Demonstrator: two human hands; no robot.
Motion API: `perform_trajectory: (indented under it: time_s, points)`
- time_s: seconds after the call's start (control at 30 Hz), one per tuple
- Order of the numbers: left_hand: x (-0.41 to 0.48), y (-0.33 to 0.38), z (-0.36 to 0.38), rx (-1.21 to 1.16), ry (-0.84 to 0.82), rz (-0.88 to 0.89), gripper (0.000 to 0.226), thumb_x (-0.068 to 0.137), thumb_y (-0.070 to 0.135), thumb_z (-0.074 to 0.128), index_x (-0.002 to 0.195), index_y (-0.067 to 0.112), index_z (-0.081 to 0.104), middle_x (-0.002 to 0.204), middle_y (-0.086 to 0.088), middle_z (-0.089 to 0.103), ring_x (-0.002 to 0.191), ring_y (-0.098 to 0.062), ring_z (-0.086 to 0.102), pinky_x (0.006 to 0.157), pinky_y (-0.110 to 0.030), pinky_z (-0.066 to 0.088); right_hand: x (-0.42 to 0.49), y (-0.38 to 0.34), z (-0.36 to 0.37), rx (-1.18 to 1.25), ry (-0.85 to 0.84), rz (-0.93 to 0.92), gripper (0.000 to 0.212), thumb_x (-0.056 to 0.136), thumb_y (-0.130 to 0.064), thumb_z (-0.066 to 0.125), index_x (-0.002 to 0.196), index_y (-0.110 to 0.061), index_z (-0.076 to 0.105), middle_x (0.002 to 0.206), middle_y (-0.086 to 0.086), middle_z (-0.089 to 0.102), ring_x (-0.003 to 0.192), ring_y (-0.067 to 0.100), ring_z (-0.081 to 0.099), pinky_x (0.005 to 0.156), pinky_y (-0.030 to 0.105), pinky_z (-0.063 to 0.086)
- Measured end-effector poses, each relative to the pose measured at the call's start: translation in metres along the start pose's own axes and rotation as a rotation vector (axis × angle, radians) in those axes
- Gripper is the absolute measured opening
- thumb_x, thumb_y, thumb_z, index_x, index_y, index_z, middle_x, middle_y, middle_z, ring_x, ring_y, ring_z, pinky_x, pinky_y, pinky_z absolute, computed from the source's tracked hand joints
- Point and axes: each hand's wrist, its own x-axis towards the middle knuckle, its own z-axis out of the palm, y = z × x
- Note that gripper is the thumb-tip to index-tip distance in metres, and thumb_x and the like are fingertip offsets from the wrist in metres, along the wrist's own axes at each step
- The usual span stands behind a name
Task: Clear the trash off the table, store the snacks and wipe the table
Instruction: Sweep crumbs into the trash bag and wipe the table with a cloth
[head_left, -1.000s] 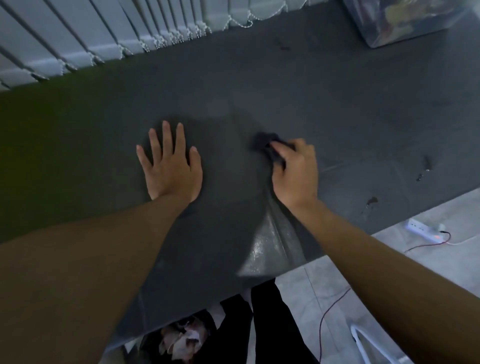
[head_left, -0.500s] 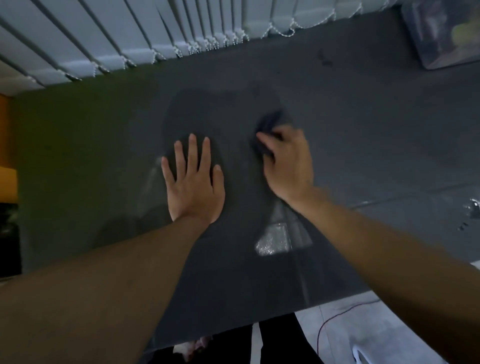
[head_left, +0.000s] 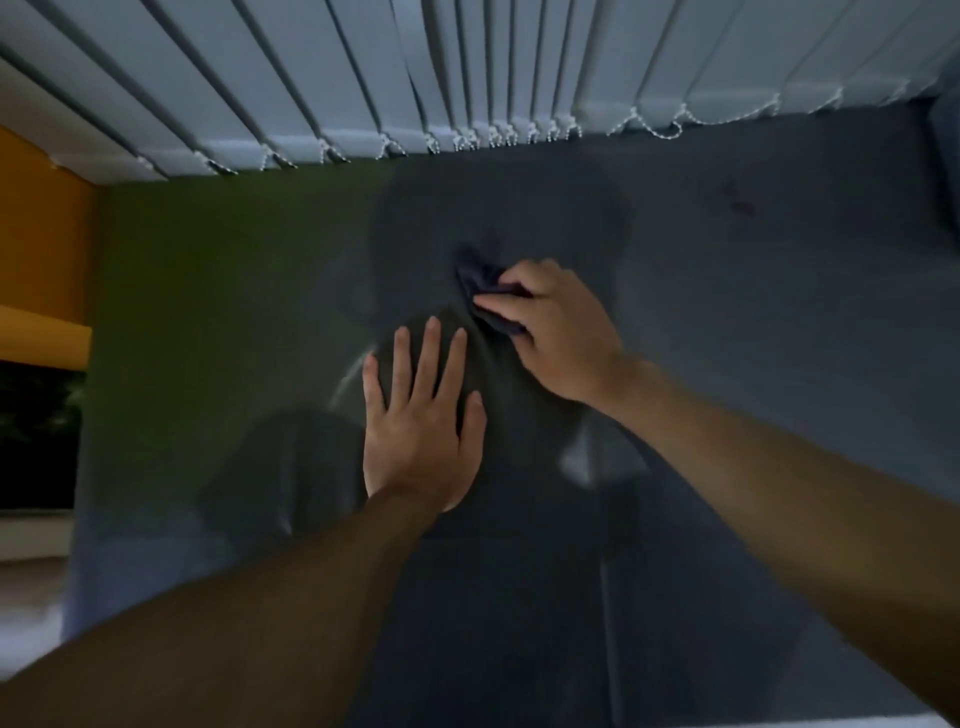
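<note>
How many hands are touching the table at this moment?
2. The left hand lies flat, fingers spread, on the dark table. The right hand, just beyond and to its right, presses a dark cloth onto the surface.

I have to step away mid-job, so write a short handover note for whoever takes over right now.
Left hand: open, palm flat on the dark table, holding nothing.
Right hand: fingers closed on a dark cloth, pressed to the tabletop just beyond the left hand.
Done, as far as this view shows: no trash or snacks on the visible part of the table.
Left: keep wiping; small dark marks remain far right, near the vertical blinds. The table's right end is out of view, so check it.
</note>
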Motion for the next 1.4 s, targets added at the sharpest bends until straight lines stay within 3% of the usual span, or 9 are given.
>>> perform_trajectory:
  time_s: [0.07,0.2,0.4,0.47,0.6,0.83,1.03,1.3,1.4]
  points:
    - [0.000,0.000,0.000,-0.009,0.002,0.006,0.064,0.101,0.045,0.022,0.161,0.024,0.013,0.168,-0.002,0.008,0.155,-0.027,0.005,0.123,-0.056,0.008,0.021,0.018,-0.005,-0.048,0.063,0.049,0.034,0.094,-0.029,0.046,0.116,-0.023,0.071,0.108,0.006,0.060,0.094,0.032,0.056,0.079,0.045,0.046]
    - [0.000,-0.001,-0.001,-0.007,0.007,0.012,0.063,0.102,0.044,0.025,0.161,0.023,0.014,0.168,-0.001,0.008,0.155,-0.027,0.004,0.123,-0.055,0.009,0.063,0.043,-0.009,-0.117,0.224,0.487,0.034,0.091,-0.019,0.052,0.120,-0.021,0.068,0.113,0.010,0.057,0.103,0.036,0.052,0.084,0.044,0.043]
    - [0.001,-0.001,-0.005,-0.016,-0.037,0.009,0.064,0.102,0.046,0.022,0.161,0.024,0.009,0.169,0.000,0.002,0.155,-0.027,0.000,0.123,-0.056,0.010,0.066,0.022,0.004,0.015,-0.023,-0.069,0.034,0.088,-0.012,0.060,0.119,-0.020,0.071,0.109,0.006,0.061,0.096,0.031,0.055,0.081,0.043,0.046]
    - [0.001,-0.002,-0.005,-0.014,-0.044,0.007,0.064,0.102,0.046,0.022,0.161,0.025,0.009,0.169,0.000,0.002,0.155,-0.027,0.000,0.123,-0.055,0.009,0.076,0.036,-0.001,-0.041,0.041,-0.007,0.030,0.090,-0.016,0.058,0.116,-0.021,0.072,0.106,0.008,0.062,0.095,0.034,0.056,0.079,0.044,0.046]
    - [0.002,-0.002,-0.005,-0.011,-0.040,0.013,0.064,0.102,0.045,0.023,0.161,0.024,0.011,0.169,0.000,0.004,0.155,-0.028,0.002,0.123,-0.055,0.009,0.089,0.053,-0.005,-0.081,0.239,0.454,0.037,0.088,-0.015,0.053,0.122,-0.021,0.069,0.116,0.009,0.059,0.107,0.035,0.053,0.086,0.044,0.045]
    - [0.000,-0.002,-0.003,-0.011,-0.017,0.015,0.063,0.102,0.045,0.024,0.161,0.024,0.014,0.169,0.000,0.007,0.155,-0.027,0.003,0.123,-0.055,0.009,0.050,0.047,-0.013,-0.033,0.048,0.051,0.036,0.093,-0.026,0.045,0.116,-0.022,0.072,0.108,0.006,0.061,0.095,0.035,0.054,0.079,0.044,0.046]
    - [0.000,-0.002,-0.001,-0.032,-0.040,-0.003,0.064,0.101,0.047,0.014,0.161,0.028,0.001,0.168,0.004,-0.006,0.155,-0.022,-0.010,0.124,-0.052,0.003,0.026,0.082,-0.033,-0.137,0.303,0.661,0.038,0.091,-0.015,0.051,0.124,-0.025,0.067,0.119,0.009,0.058,0.107,0.036,0.051,0.092,0.046,0.045]
    - [-0.002,0.000,0.001,-0.010,0.005,-0.009,0.064,0.101,0.048,0.014,0.161,0.027,0.003,0.168,0.003,-0.003,0.155,-0.023,-0.005,0.124,-0.053,0.002,-0.034,0.060,-0.030,-0.066,0.089,0.087,0.033,0.090,-0.014,0.056,0.117,-0.022,0.072,0.107,0.005,0.062,0.088,0.033,0.055,0.076,0.043,0.047]
    - [-0.003,0.001,0.002,-0.001,0.013,-0.017,0.064,0.101,0.048,0.012,0.160,0.028,0.001,0.168,0.003,-0.004,0.155,-0.023,-0.006,0.124,-0.053,0.002,-0.044,0.084,-0.043,-0.165,0.278,0.340,0.028,0.092,-0.020,0.055,0.113,-0.025,0.073,0.106,0.009,0.063,0.091,0.038,0.055,0.079,0.046,0.048]
